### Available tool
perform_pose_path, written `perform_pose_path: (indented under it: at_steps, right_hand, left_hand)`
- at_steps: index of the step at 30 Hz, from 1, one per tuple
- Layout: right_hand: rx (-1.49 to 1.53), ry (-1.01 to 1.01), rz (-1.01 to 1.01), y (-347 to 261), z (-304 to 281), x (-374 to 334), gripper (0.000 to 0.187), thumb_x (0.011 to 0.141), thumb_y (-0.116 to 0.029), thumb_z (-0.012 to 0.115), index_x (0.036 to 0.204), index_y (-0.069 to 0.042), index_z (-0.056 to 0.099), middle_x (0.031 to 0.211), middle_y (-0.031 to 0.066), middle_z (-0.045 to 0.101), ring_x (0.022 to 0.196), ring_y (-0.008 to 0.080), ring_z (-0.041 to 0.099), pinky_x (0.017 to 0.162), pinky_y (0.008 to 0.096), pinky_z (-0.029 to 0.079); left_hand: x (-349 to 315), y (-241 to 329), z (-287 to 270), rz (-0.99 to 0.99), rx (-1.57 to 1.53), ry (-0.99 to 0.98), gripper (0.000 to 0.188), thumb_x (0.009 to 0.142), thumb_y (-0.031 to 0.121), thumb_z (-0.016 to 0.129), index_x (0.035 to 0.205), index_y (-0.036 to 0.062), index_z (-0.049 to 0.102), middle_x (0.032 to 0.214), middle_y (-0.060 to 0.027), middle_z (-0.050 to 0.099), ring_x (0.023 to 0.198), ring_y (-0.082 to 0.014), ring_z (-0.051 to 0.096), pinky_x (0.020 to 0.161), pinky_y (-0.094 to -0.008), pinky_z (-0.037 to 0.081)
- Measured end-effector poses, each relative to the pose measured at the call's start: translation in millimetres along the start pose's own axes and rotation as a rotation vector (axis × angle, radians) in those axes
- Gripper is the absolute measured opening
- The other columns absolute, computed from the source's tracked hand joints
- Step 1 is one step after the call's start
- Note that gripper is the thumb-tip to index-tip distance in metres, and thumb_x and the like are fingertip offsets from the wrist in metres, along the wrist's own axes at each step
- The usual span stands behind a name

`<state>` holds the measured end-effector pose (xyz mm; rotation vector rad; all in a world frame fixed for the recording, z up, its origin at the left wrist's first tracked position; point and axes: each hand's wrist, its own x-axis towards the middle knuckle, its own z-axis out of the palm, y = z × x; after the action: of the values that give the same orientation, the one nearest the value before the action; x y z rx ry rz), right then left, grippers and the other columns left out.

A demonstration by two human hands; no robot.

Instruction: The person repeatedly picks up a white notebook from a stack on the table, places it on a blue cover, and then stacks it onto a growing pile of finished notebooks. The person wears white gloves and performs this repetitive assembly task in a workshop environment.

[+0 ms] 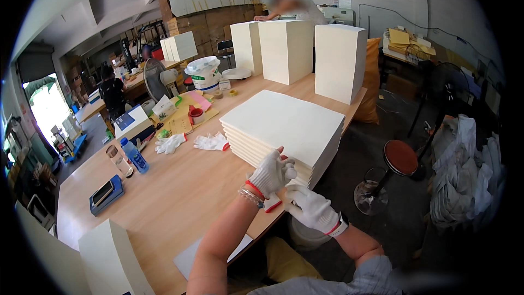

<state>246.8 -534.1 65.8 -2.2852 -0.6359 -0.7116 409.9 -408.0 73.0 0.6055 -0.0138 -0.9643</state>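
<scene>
My left hand [269, 175], in a white knit glove with a red cuff, is raised at the near edge of a stack of white paper blocks [289, 123]. Its fingers are curled in, and a bare fingertip shows at the top. Just right of it and lower, my right hand [314, 208] wears a matching glove, its bent fingers closed toward the left hand. Anything small between the fingers is hidden. Beneath my hands, a red-edged piece of white glove fabric [272, 203] lies at the table edge. Two spare white gloves [171, 143] lie left of the stack.
Tall white paper stacks [286, 49] stand along the table's [164, 191] far side; another [112, 259] is near left. Bottles [134, 154], a phone [102, 192] on a blue box, tape [196, 114] and a bucket [203, 74] sit leftward. A stool [400, 157] stands right. Two people work farther off.
</scene>
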Motion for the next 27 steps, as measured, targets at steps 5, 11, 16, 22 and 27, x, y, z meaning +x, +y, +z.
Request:
perform_pose_path:
  at_steps: [5, 11, 16, 22, 27]
  right_hand:
    - [0.115, -0.050, 0.066, 14.3, -1.3, -16.7, 0.028, 0.084, -0.013, 0.069, 0.107, 0.000, 0.060, 0.108, 0.0169, 0.062, 0.082, 0.0292, 0.066, 0.069, 0.0356, 0.054]
    - [0.288, -0.083, 0.004, 16.5, 20.2, -19.1, 0.025, 0.088, -0.013, 0.066, 0.108, 0.001, 0.060, 0.103, 0.0139, 0.063, 0.076, 0.0232, 0.064, 0.070, 0.0324, 0.052]
    - [0.541, -0.177, 0.128, 17.9, 36.1, -16.7, 0.024, 0.094, -0.014, 0.059, 0.114, 0.001, 0.059, 0.099, 0.0113, 0.065, 0.077, 0.0158, 0.062, 0.072, 0.0281, 0.051]
    - [1.178, -0.104, 0.389, 41.4, 66.4, 2.3, 0.035, 0.104, -0.028, 0.038, 0.120, 0.000, 0.052, 0.103, 0.0096, 0.064, 0.081, 0.0159, 0.065, 0.066, 0.0252, 0.055]
    - [1.670, -0.141, 0.686, 26.7, 103.9, 76.3, 0.051, 0.098, -0.042, 0.050, 0.124, 0.002, 0.053, 0.100, 0.0095, 0.067, 0.078, 0.0171, 0.064, 0.069, 0.0271, 0.052]
  left_hand:
    - [19.8, 18.5, 22.4, 0.078, 0.056, 0.023, 0.044, 0.098, 0.042, 0.049, 0.106, -0.0011, 0.045, 0.101, -0.0146, 0.054, 0.085, -0.0283, 0.060, 0.074, -0.0387, 0.056]
    - [45.8, 25.5, 30.2, 0.447, 0.043, 0.240, 0.042, 0.097, 0.023, 0.046, 0.121, -0.0094, 0.037, 0.123, -0.0238, 0.051, 0.106, -0.0368, 0.058, 0.092, -0.0440, 0.053]
    - [31.7, 47.3, 15.2, 0.537, -0.165, 0.211, 0.024, 0.093, 0.009, 0.043, 0.112, -0.0061, 0.044, 0.120, -0.0244, 0.056, 0.107, -0.0351, 0.060, 0.092, -0.0402, 0.054]
    - [-128.7, 53.3, -32.2, 0.537, -0.024, 0.298, 0.035, 0.090, 0.011, 0.049, 0.120, -0.0069, 0.047, 0.120, -0.0203, 0.059, 0.109, -0.0298, 0.062, 0.089, -0.0410, 0.055]
    - [-285.9, 17.0, -130.9, 0.673, 0.041, 0.336, 0.053, 0.086, -0.001, 0.047, 0.138, -0.0032, 0.036, 0.126, -0.0211, 0.055, 0.111, -0.0322, 0.061, 0.095, -0.0452, 0.053]
